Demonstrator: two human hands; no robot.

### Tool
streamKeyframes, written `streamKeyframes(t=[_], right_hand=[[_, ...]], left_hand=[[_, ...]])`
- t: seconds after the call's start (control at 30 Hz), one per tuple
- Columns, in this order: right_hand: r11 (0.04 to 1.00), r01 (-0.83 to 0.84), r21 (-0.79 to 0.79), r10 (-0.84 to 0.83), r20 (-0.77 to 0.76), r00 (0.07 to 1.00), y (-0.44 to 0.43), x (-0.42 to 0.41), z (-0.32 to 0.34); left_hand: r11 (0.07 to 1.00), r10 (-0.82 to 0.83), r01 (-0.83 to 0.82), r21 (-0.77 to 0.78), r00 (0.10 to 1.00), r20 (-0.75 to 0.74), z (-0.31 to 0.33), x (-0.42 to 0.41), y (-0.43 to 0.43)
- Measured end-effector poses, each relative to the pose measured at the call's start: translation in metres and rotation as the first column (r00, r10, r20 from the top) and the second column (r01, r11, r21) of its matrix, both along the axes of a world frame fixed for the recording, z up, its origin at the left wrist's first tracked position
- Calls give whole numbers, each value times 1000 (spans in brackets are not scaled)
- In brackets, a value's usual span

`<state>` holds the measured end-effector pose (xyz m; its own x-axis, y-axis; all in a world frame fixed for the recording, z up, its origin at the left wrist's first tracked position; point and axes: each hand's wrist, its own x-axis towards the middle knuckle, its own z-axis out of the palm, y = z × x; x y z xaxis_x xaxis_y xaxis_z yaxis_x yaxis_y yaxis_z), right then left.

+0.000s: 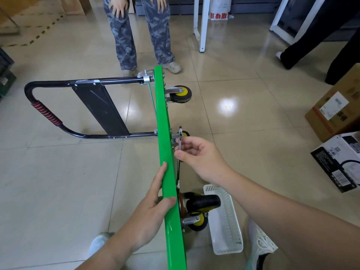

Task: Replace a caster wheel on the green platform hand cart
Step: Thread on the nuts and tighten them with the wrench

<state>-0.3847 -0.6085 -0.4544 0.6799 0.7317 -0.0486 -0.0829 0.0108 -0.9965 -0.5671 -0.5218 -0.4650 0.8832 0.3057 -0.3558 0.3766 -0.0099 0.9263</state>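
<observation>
The green platform cart (164, 121) stands on its side edge on the tiled floor, its black folding handle (58, 106) lying to the left. Black-and-yellow caster wheels stick out to the right: one far (180, 93), one mid (184, 133) partly hidden, and a swivel pair near me (200, 208). My left hand (150, 209) grips the platform's upper edge, thumb over the top. My right hand (198, 154) pinches a slim metal wrench (179, 141) held upright beside the platform at the mid caster's bracket.
A white plastic basket (226, 221) lies on the floor right of the near casters. Cardboard boxes (339, 112) sit at the right. A person in camouflage trousers (142, 32) stands beyond the cart; white table legs (202, 24) stand behind. My shoes show at the bottom.
</observation>
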Motion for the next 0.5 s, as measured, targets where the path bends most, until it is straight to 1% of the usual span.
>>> streamKeyframes(t=[0.07, 0.2, 0.33, 0.5], right_hand=[[999, -3, -34, 1, -50, 999, 7, 6, -9], [993, -47, -112, 23, -206, 978, 16, 17, -27], [990, -87, -109, 39, -386, 922, 21, 20, -46], [974, -158, -161, 60, -491, 869, 23, 19, -60]], left_hand=[[1000, -3, 3, -7, 1000, -4, 1, 1, 2], [1000, 17, -17, -16, 1000, 3, -1, 1, 4], [1000, 13, -13, -7, 1000, -1, -1, 1, 5], [1000, 7, -7, -1, 1000, -19, -2, 0, 6]])
